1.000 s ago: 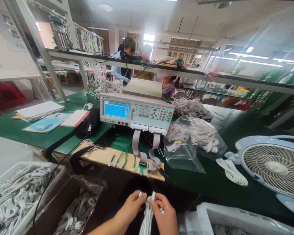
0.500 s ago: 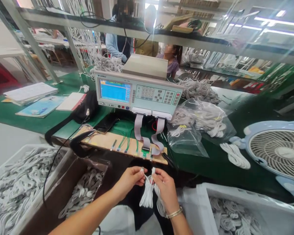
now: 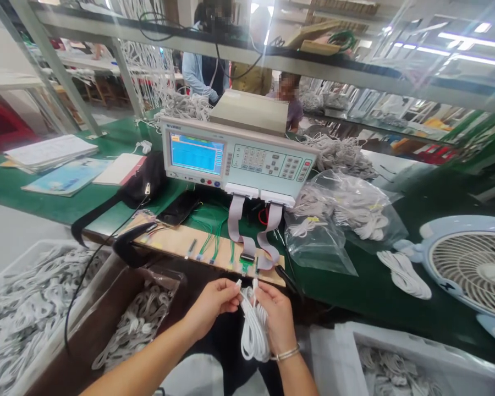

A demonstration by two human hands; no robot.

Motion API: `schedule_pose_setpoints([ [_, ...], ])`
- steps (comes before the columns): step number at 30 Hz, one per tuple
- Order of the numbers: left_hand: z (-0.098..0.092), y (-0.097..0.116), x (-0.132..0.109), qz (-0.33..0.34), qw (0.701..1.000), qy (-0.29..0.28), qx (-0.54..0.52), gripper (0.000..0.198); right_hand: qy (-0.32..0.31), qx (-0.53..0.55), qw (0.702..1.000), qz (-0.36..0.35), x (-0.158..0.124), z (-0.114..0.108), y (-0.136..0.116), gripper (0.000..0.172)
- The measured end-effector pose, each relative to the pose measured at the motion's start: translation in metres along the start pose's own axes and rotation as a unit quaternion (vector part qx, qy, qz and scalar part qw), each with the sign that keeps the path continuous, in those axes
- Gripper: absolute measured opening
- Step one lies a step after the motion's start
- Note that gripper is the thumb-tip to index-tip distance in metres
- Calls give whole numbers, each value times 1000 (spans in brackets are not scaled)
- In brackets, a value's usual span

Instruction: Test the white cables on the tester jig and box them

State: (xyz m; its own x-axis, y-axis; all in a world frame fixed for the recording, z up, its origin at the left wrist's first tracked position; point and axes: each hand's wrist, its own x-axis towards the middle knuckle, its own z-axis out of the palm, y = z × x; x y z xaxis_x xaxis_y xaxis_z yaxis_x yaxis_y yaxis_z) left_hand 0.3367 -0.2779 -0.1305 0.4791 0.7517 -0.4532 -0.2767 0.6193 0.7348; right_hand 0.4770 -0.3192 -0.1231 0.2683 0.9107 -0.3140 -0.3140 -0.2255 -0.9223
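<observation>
A coiled white cable hangs in a bundle between my hands. My left hand pinches one of its plug ends between thumb and fingers. Around the other plug end my right hand is closed, the coil lying against its palm side. Both plugs point up and away from me, just short of a wooden board at the table edge. On that board a small green circuit board is joined by grey ribbon cables to a tester with a lit blue screen.
Boxes of coiled cables stand at the lower left, and a white bin holds more at the lower right. A fan, bagged cables and a loose coil lie to the right. People stand behind the shelf.
Both hands have shifted slightly up towards the wooden board. The cable coil has swung and now hangs wider and closer to my right hand.
</observation>
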Motion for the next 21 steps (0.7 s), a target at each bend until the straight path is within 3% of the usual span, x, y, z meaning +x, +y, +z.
schedule_pose_setpoints([
  [4,0,3,2,-10,1000,13,-14,26,28,43,999,-11,0,5,7,23],
  [12,10,0,4,20,1000,21,10,26,-18,-148,983,-110,-11,-14,-10,20],
  [21,25,-13,7,46,995,76,-41,27,3,-112,991,-78,-16,-19,0,26],
])
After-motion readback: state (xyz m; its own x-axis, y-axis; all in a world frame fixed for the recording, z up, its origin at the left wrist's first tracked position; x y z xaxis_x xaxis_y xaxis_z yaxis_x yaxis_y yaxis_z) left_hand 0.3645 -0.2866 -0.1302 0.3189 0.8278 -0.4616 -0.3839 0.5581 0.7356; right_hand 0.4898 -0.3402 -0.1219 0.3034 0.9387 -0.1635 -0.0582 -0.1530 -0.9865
